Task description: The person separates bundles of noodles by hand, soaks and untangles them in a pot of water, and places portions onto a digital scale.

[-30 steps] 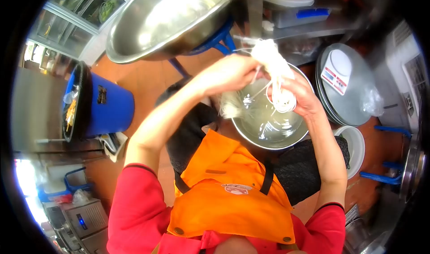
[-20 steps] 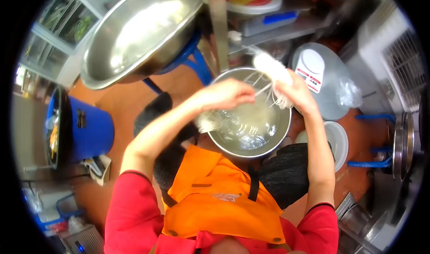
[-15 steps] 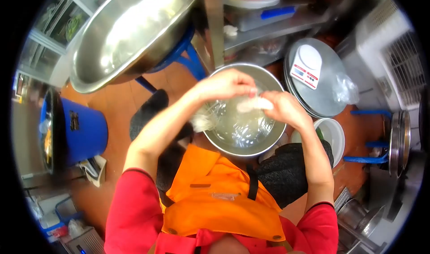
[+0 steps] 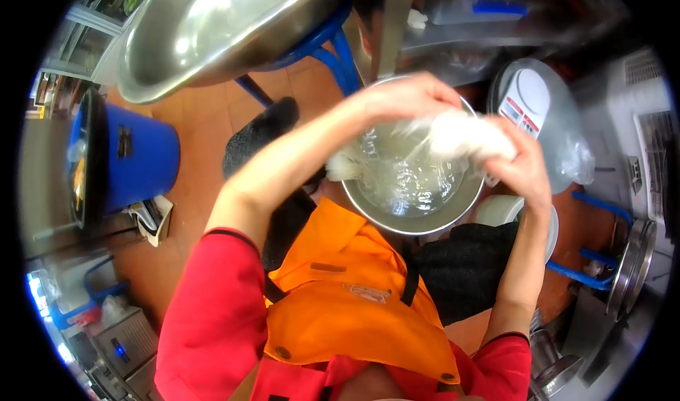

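Observation:
A bundle of thin white strands is held over a round metal bowl of water. My right hand has its fingers wrapped round the bundle's right end. Curled at the bundle's upper left, my left hand is blurred, and what its fingertips hold is too small to make out. Loose strands trail from the bundle towards the water. More pale strands hang over the bowl's left rim.
A large metal basin rests on a blue stool at the upper left. A blue bin stands at the left. Towards the right are a white scale on a grey lid, a white tub and metal pans.
The strands first hung as a long bundle, then dipped low between my hands, and now are raised as a bunched mass. My right hand has swung down and back up; the camera view has shifted.

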`<state>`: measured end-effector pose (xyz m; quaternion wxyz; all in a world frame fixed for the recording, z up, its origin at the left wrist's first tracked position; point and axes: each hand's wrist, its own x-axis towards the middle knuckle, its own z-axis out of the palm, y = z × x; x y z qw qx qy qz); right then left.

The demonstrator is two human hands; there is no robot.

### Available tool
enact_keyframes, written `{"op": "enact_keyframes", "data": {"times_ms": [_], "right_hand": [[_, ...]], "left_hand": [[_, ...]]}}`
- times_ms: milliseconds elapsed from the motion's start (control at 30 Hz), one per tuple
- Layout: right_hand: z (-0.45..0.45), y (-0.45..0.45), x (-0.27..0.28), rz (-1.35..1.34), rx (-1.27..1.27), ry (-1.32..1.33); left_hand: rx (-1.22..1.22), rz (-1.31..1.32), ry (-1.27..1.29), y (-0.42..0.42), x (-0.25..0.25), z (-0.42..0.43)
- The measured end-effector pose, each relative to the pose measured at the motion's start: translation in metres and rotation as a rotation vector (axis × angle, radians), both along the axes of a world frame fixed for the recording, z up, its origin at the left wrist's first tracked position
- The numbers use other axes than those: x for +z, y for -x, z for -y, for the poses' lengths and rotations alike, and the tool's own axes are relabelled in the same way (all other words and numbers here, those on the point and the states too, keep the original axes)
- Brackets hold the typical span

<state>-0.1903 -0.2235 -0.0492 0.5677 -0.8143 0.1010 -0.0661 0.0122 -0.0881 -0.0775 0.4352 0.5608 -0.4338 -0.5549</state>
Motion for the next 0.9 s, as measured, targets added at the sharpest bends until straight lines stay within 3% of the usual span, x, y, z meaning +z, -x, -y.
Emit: {"op": "enact_keyframes", "data": {"times_ms": [67, 133, 167, 233, 300, 333, 367, 433, 467, 500, 567, 600, 700, 733, 767, 833, 900], "right_hand": [[0.0, -0.01, 0.008, -0.083, -0.24, 0.147], [0.002, -0.015, -0.015, -0.188, -0.33, 0.463], [0.003, -0.011, -0.036, -0.172, -0.245, 0.728], [-0.007, -0.006, -0.038, -0.189, 0.045, 0.886], [-0.017, -0.002, -0.013, -0.133, 0.049, 0.373], [-0.018, -0.001, -0.001, -0.104, 0.057, 0.121], [-0.016, 0.0, 0.004, -0.047, -0.091, 0.015], [-0.004, -0.004, -0.004, -0.014, -0.326, 0.065], [0.003, -0.006, -0.011, -0.053, -0.345, 0.145], [0.006, -0.007, -0.023, -0.092, -0.339, 0.289], [-0.007, -0.006, -0.034, -0.173, -0.203, 0.455], [-0.011, -0.004, -0.028, -0.257, -0.072, 0.507], [-0.007, -0.001, -0.012, -0.173, 0.046, 0.001], [-0.002, 0.0, -0.015, 0.017, -0.03, -0.221], [0.002, -0.003, -0.013, 0.096, -0.124, -0.344], [0.007, -0.01, -0.016, -0.008, -0.376, 0.032], [0.01, -0.008, -0.038, -0.121, -0.272, 0.273]], "left_hand": [[-0.088, 0.253, 0.25, 0.031, -0.028, 0.004], [-0.286, 0.382, 0.238, 0.047, -0.033, 0.008], [-0.241, 0.417, 0.217, 0.044, -0.027, 0.012], [-0.152, 0.491, 0.173, 0.019, -0.001, 0.012], [-0.128, 0.413, 0.155, -0.009, -0.005, 0.01], [-0.093, 0.191, 0.104, -0.006, -0.015, 0.009], [-0.06, -0.03, 0.052, 0.001, -0.026, 0.008], [-0.077, 0.174, 0.266, 0.033, -0.027, 0.009], [-0.191, 0.252, 0.152, 0.041, -0.024, 0.009], [-0.301, 0.328, 0.037, 0.048, -0.021, 0.01], [-0.19, 0.497, 0.143, 0.045, -0.014, 0.009], [-0.175, 0.45, 0.148, 0.03, -0.009, 0.01], [-0.092, 0.168, 0.131, -0.003, -0.021, 0.01], [0.006, 0.167, 0.216, 0.011, -0.028, 0.011], [-0.075, 0.309, 0.133, 0.021, -0.031, 0.008], [-0.275, 0.498, 0.118, 0.043, -0.027, 0.004], [-0.202, 0.545, 0.123, 0.046, -0.023, 0.002]]}}
